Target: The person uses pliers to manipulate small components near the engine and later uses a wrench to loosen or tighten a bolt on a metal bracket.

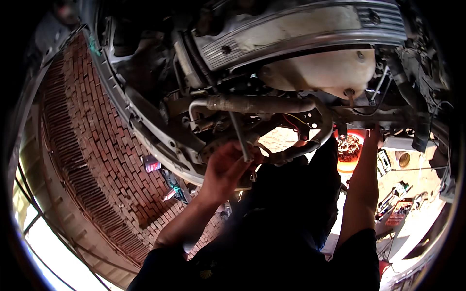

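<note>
My left hand (224,167) is closed around the lower end of a slim grey metal bar (238,130). This bar slants up into the engine bay, where its upper end is lost among dark parts. Just above the hand, a dull metal pipe (257,104) crosses the bay and meets a curved hose (324,127) on its right. Reaching far forward, my right hand (374,137) is at the lower edge of a metal crossmember (361,115). Its fingers are mostly hidden there. Over it hangs a stained whitish metal cover (323,72).
A ribbed engine cover (301,26) fills the top. On the floor at right are an orange-red bowl (350,162) of small metal parts, a tin can (402,158) and scattered tools (394,198). At left, a curved body edge (141,128) borders brick paving (107,131) with a dark container (151,163).
</note>
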`<state>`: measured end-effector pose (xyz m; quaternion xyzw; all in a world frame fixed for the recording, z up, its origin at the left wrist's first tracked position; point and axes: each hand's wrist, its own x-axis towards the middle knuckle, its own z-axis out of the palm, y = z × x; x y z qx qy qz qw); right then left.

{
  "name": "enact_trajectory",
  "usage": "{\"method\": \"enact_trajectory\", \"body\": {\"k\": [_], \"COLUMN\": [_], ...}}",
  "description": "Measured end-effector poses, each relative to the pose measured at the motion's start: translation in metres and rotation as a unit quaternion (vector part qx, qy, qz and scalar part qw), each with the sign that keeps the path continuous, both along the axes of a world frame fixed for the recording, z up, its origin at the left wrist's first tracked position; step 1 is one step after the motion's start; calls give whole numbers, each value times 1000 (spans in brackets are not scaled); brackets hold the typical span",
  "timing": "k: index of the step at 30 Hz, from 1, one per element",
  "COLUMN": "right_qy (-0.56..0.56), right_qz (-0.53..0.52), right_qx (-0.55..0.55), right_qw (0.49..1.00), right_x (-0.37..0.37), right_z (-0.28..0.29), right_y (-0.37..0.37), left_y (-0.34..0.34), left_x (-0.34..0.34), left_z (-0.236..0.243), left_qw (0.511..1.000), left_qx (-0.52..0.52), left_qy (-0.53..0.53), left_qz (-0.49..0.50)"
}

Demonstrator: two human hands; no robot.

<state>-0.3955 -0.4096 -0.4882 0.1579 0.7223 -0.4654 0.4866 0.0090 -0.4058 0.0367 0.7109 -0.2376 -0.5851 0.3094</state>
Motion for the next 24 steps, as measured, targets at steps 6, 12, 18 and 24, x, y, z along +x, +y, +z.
{"method": "enact_trajectory", "body": {"k": [6, 12, 18, 24], "right_qy": [64, 97, 152, -114], "right_qz": [-50, 8, 272, 270], "right_qx": [22, -10, -106, -337], "right_qw": [996, 995, 944, 895], "right_x": [-20, -41, 72, 117], "right_z": [-9, 36, 268, 439], "right_y": [-4, 10, 63, 36], "left_y": [7, 12, 24, -22], "left_x": [11, 13, 38, 76], "left_z": [11, 1, 20, 59], "left_qw": [999, 977, 945, 908], "left_qx": [9, -113, -170, -207], "left_qy": [-25, -143, -269, -340], "left_qz": [-45, -111, -74, -130]}}
